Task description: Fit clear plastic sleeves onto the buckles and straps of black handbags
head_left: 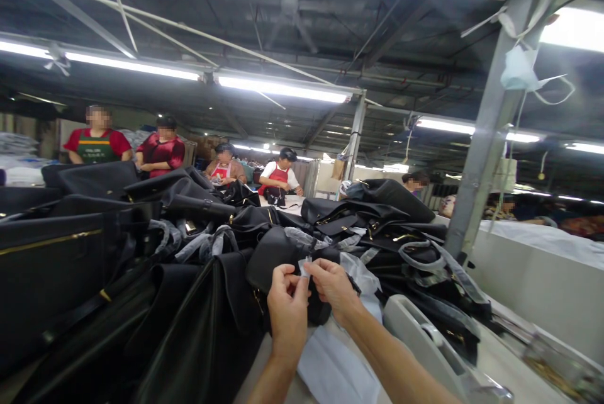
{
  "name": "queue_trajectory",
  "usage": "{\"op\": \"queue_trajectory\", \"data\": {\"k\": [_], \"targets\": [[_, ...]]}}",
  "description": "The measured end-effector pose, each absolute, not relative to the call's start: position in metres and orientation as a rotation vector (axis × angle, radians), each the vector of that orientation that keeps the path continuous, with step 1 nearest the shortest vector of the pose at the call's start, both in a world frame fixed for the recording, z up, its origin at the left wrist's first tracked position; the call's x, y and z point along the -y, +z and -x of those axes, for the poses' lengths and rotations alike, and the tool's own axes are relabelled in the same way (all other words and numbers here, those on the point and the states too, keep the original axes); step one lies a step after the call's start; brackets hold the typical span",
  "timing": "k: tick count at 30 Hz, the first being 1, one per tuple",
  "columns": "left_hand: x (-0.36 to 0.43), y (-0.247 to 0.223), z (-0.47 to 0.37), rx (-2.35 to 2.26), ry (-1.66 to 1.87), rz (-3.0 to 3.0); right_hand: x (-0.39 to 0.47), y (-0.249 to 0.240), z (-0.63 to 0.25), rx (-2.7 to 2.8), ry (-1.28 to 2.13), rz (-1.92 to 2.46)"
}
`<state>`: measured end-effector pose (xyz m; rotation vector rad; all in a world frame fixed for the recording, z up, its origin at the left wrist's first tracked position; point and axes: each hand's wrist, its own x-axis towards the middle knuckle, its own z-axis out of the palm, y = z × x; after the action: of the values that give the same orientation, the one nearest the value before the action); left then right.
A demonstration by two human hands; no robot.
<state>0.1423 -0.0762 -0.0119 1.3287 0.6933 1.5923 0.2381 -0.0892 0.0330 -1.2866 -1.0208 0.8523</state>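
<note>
Both my hands meet at the centre of the head view, over a table heaped with black bags. Between the fingertips of my left hand (289,300) and my right hand (336,284) is a small piece of clear plastic film (304,267), pinched from both sides. Just behind my fingers sits a rounded black bag (271,259). Crumpled white wrapping (361,272) lies beyond my right hand. Below my wrists, a pale blue-white sheet (337,366) rests on the table.
Black bags (51,259) with gold zips pile up on the left, and more bags (382,202) lie at the right, some handles wrapped in plastic. A light grey machine (425,347) stands right of my forearm. A metal post (486,133) rises behind it. Several people work across the table.
</note>
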Motion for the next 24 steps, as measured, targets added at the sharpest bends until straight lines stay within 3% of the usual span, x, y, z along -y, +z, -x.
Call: {"op": "queue_trajectory", "data": {"k": [10,24], "targets": [[0.078,-0.012,-0.134,-0.719,1.73,-1.664,0.089,0.04,-0.231,0.948,0.824,1.331],[0.077,0.009,-0.134,-0.691,1.428,-1.331,0.1,0.047,-0.241,1.108,0.871,1.362]]}}
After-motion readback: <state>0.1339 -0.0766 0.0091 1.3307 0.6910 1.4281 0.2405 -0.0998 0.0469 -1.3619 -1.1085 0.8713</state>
